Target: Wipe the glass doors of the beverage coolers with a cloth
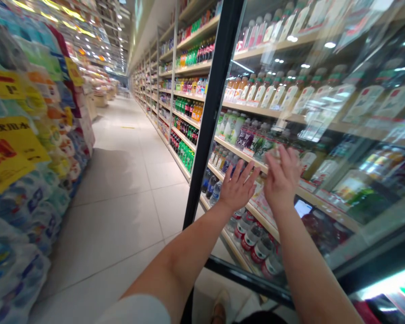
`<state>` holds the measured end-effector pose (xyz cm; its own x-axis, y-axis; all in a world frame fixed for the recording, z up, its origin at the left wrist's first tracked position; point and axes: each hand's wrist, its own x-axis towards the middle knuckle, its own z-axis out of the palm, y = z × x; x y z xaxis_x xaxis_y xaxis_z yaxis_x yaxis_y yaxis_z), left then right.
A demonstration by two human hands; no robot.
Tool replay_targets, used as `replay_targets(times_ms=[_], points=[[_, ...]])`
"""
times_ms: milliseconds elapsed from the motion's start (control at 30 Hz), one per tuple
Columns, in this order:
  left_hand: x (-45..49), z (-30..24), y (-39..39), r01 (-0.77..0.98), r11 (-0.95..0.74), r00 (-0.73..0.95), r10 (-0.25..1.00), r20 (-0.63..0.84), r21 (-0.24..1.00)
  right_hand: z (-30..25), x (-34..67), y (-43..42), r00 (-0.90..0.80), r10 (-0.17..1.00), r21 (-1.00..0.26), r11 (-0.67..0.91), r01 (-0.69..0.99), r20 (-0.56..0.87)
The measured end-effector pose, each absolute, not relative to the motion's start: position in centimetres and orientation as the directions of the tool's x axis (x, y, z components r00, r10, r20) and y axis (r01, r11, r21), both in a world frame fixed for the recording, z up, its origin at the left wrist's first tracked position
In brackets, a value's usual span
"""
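Note:
Both my hands lie flat against a glass cooler door [324,135] with a black frame [209,112]. My left hand [238,186] has its fingers spread on the glass close to the door's left edge. My right hand [283,177] is beside it, fingers stretched out and slightly blurred. Neither hand holds anything. Behind the glass, shelves carry rows of bottled drinks [256,92], and bottles with red labels [256,245] lie on the lowest shelf under my forearms.
A long supermarket aisle with a pale tiled floor [121,189] runs ahead. Open shelves of soft drinks [189,108] continue along the right. Stacked plastic-wrapped packs [27,216] with yellow price signs [6,150] line the left. My shoe [220,308] shows at the bottom.

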<state>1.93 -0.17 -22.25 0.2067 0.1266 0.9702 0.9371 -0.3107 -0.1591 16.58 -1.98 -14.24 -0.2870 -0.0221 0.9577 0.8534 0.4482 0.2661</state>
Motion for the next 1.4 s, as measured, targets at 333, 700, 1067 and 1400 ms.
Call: replay_targets(times_ms=[333, 700, 1067, 1400], points=[[1.8, -22.0, -0.4, 0.933, -0.325, 0.208, 0.143, 0.968, -0.153, -30.0, 25.5, -5.1, 0.382, 0.064, -0.385, 0.265, 0.884, 0.922], [1.9, -21.9, -0.2, 0.933, -0.326, 0.195, 0.104, 0.975, -0.151, -16.3, 16.3, -2.6, 0.057, 0.098, -0.093, 0.413, 0.906, 0.994], [1.9, -21.7, -0.4, 0.928, -0.342, 0.196, 0.105, 0.975, -0.15, -27.2, 21.3, -4.0, -0.017, 0.052, 0.001, 0.306, 0.952, 0.998], [1.8, -21.8, -0.2, 0.927, -0.346, 0.191, 0.094, 0.977, -0.147, -20.5, 17.0, -2.3, 0.002, 0.035, -0.014, 0.357, 0.934, 0.999]])
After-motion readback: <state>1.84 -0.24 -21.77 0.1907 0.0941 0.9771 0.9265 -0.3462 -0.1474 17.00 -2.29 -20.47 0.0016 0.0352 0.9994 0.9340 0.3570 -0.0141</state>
